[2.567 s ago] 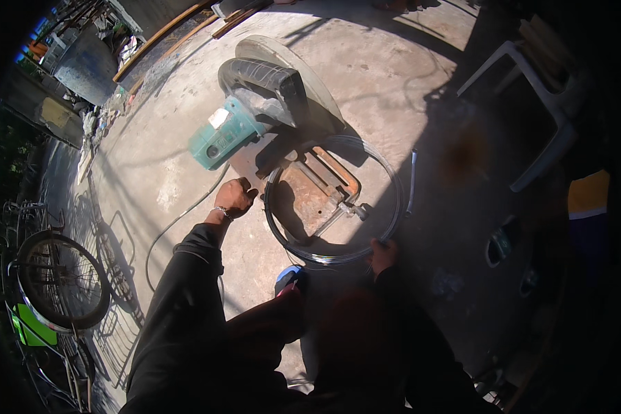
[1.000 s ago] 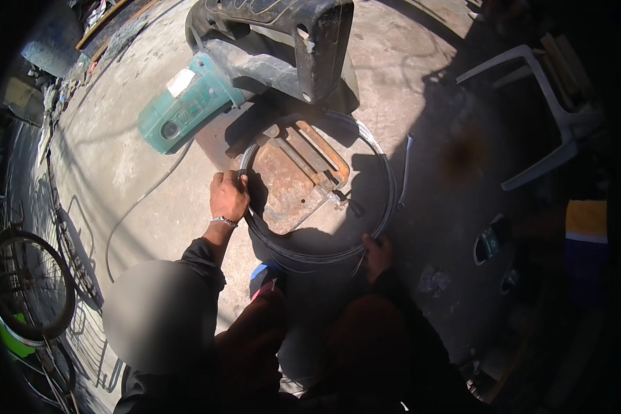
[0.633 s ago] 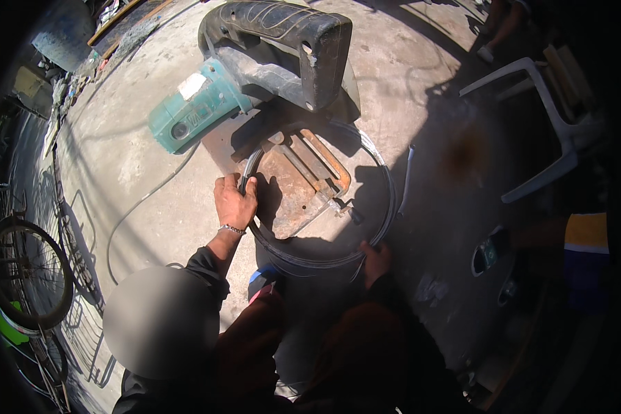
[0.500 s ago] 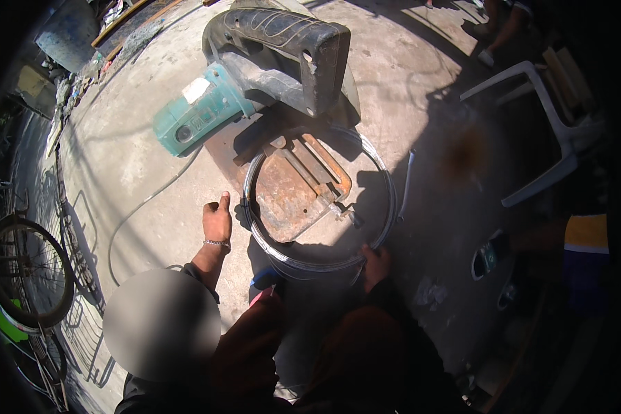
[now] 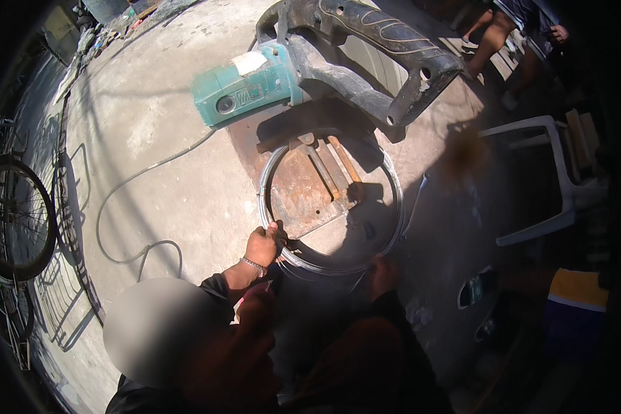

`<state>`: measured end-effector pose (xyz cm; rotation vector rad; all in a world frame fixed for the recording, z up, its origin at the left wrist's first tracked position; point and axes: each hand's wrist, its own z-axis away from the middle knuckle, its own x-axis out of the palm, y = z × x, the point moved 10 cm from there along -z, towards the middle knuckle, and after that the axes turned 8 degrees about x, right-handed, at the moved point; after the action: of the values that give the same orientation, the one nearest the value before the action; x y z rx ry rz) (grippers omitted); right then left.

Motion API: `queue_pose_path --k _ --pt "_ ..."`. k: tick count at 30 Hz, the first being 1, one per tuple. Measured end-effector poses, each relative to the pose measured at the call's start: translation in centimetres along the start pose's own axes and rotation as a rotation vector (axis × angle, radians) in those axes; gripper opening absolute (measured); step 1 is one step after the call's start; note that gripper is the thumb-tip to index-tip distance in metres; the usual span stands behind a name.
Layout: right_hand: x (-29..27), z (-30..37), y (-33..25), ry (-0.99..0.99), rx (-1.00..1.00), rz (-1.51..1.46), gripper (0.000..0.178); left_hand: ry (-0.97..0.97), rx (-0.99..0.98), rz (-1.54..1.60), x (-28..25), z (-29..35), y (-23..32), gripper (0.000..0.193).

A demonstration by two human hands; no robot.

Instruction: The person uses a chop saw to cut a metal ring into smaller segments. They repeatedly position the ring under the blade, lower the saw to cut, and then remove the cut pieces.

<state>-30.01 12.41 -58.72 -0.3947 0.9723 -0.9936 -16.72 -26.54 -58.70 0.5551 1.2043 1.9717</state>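
Concrete floor (image 5: 159, 138) fills most of the frame, sunlit on the left and shadowed toward the lower right. A big cut-off saw (image 5: 338, 62) sits at the top centre, its teal motor housing pointing left and its black handle arching to the right, with a rusty base plate (image 5: 310, 193) below it. A dark cable (image 5: 131, 200) snakes from the saw across the floor to the left. At the far left edge a bicycle wheel (image 5: 14, 214) leans by a wire rack. A white plastic chair (image 5: 545, 179) stands at the right, partly in shadow.

In the centre, a coil of steel wire (image 5: 393, 207) lies as a wide hoop around the rusty plate, resting on the floor. The left hand (image 5: 263, 247), with a bracelet at its wrist, is closed around the coil's lower left arc, fingers wrapped over the strands. The right hand (image 5: 383, 272) sits in shadow at the coil's lower right arc, touching it; whether its fingers are clenched on the wire I cannot tell.
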Motion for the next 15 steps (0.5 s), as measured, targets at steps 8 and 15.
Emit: queue_pose_path --k 8,15 --pt "-0.9 9.6 -16.8 0.199 -0.814 0.141 0.05 0.025 -0.021 -0.065 -0.6 1.7 2.8 0.043" --pt "1.8 -0.2 -23.6 0.057 -0.694 0.142 0.033 0.022 -0.02 -0.138 -0.6 1.6 3.2 0.043"
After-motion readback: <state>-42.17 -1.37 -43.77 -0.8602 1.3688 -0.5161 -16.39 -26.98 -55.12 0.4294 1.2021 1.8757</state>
